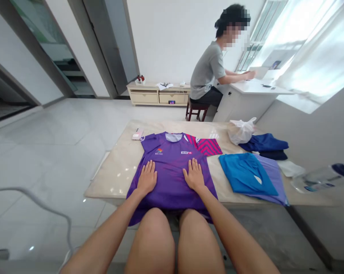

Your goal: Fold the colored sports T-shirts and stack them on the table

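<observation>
A purple T-shirt [172,175] lies spread front side up on the table, its collar away from me and its hem hanging over the near edge by my knees. One sleeve is plain purple; the right one carries pink zigzag stripes. My left hand [148,177] rests flat on the left half of the shirt, fingers stretched forward. Flat on the right half lies my right hand [194,174], its fingers a little apart. Neither hand grips the cloth.
Right of the shirt lie a folded blue garment [246,173], a lavender one [270,175], navy clothes [265,142], a white plastic bag [241,130] and a clear bottle [323,178]. A phone [137,134] lies at the far left. Beyond, a person [207,68] sits at a white desk [254,86].
</observation>
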Demonstrator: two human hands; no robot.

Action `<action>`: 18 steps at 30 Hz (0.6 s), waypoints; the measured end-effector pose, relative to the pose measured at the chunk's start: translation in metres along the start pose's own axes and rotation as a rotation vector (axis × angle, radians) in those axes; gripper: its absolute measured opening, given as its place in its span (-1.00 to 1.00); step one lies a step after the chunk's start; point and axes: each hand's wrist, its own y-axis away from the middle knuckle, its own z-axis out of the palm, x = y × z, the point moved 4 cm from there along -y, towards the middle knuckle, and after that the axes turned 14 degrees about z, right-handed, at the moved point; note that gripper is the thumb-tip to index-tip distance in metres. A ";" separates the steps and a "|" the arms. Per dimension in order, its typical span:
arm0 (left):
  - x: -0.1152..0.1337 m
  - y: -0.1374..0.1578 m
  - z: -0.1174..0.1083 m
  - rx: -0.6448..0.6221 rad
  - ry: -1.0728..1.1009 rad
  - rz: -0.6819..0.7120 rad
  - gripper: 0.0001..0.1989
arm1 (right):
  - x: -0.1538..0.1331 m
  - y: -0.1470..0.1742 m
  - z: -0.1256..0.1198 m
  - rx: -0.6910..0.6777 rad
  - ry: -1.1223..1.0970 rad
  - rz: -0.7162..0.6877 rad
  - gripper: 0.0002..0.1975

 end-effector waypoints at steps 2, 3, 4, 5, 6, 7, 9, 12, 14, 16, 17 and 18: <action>0.011 0.026 -0.013 -0.052 -0.019 0.007 -0.35 | 0.006 0.027 -0.005 -0.036 0.015 -0.015 -0.22; 0.016 0.034 -0.021 -0.104 -0.027 0.011 -0.35 | 0.007 0.037 -0.010 -0.068 0.026 -0.027 -0.20; 0.020 0.039 -0.031 -0.174 -0.031 0.016 -0.36 | 0.008 0.044 -0.018 -0.114 0.042 -0.038 -0.18; 0.023 0.041 -0.041 -0.252 -0.029 0.022 -0.38 | 0.007 0.048 -0.027 -0.172 0.060 -0.040 -0.17; 0.026 0.039 -0.053 -0.328 -0.024 0.026 -0.42 | 0.006 0.050 -0.039 -0.227 0.079 -0.032 -0.18; 0.028 0.035 -0.065 -0.390 -0.015 0.029 -0.46 | 0.003 0.049 -0.053 -0.266 0.093 -0.020 -0.21; 0.034 0.019 -0.088 -0.447 0.003 0.032 -0.56 | -0.006 0.043 -0.082 -0.275 0.100 -0.006 -0.34; 0.052 -0.009 -0.111 -0.438 0.028 0.052 -0.64 | -0.027 0.031 -0.116 -0.211 0.075 -0.050 -0.51; 0.067 -0.023 -0.118 -0.391 0.043 0.073 -0.65 | -0.039 0.027 -0.125 -0.197 0.054 -0.079 -0.57; 0.081 -0.033 -0.122 -0.310 0.053 0.090 -0.63 | -0.046 0.026 -0.127 -0.171 0.031 -0.090 -0.61; 0.086 -0.035 -0.124 -0.271 0.058 0.096 -0.63 | -0.048 0.026 -0.126 -0.154 0.016 -0.091 -0.62; 0.090 -0.037 -0.125 -0.241 0.064 0.102 -0.65 | -0.048 0.026 -0.126 -0.140 -0.007 -0.089 -0.63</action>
